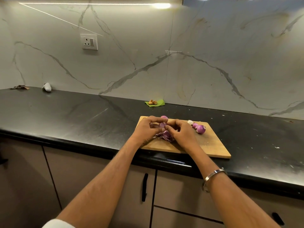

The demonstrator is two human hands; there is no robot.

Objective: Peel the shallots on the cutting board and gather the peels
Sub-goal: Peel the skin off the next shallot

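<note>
On the wooden cutting board (212,145), peeled shallots (199,127) block the far right corner and a peel pile (165,137) the middle. Its near right part lies bare

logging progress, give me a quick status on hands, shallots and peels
Left hand and right hand both pinch one shallot above the cutting board. Peel pile beneath. Peeled shallots at right. Nothing in the way.

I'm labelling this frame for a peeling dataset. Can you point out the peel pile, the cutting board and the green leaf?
peel pile (165,136), head view, middle of the purple skins
cutting board (212,145), head view, bare wood at right
green leaf (160,102), head view, its right half
</note>
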